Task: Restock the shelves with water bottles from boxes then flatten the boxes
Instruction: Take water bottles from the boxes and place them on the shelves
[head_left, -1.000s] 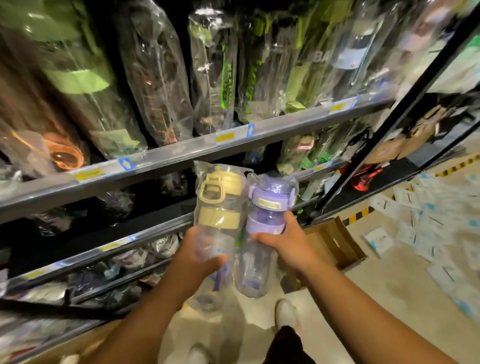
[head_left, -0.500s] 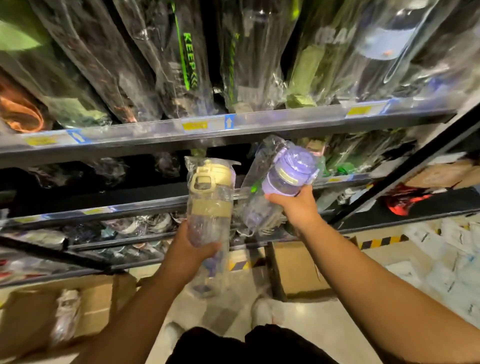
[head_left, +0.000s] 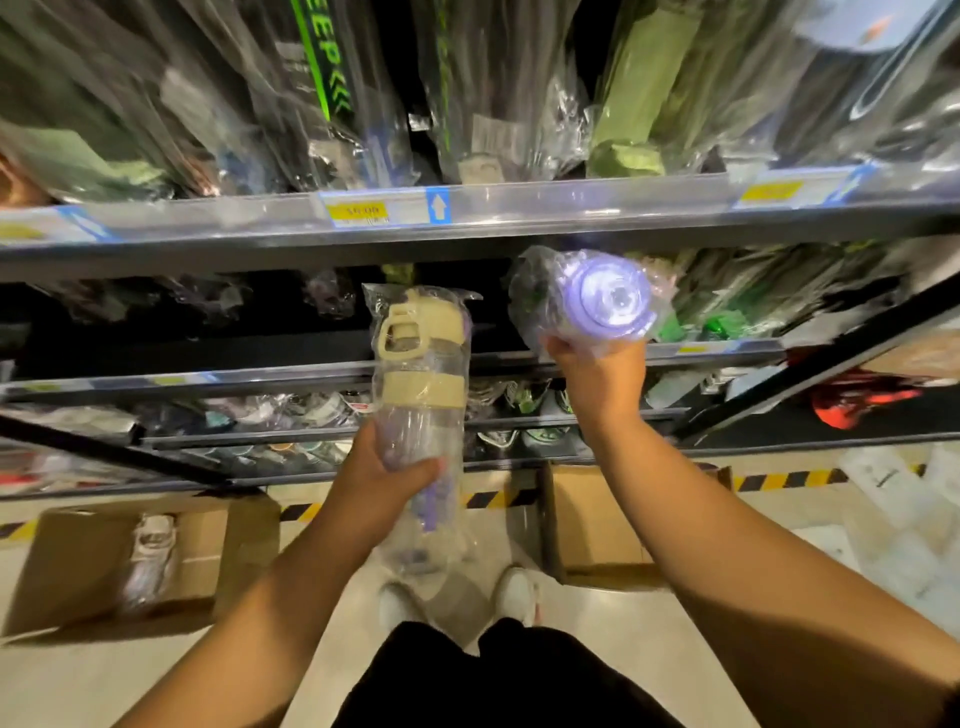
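Holding a wrapped water bottle in each of the hands, the person faces the shelves mid-restock. The purple-lidded bottle (head_left: 608, 301) is tipped on its side, lid toward the camera and base pointing into the gap under the upper shelf (head_left: 519, 231). The right hand (head_left: 597, 384) grips it from below; it looks bound for the second shelf (head_left: 234, 375) but does not rest there yet. The yellow-lidded bottle (head_left: 418, 374) is upright in front of that same shelf, and the left hand (head_left: 384, 478) is wrapped round its lower body, thumb across the front. Both bottles are in clear plastic bags. The upper shelf is packed with bagged bottles behind a price label (head_left: 358, 212); the lower shelves hold more wrapped stock, too blurred to name. On the floor, an open cardboard box (head_left: 67, 571) on the left has at least one wrapped bottle (head_left: 148, 556) lying in it. A second box (head_left: 597, 519) stands open by the person's feet, its contents hidden. I judge the restocking partly done: these two bottles and whatever the boxes hold are left to shelve, and neither box is flattened.
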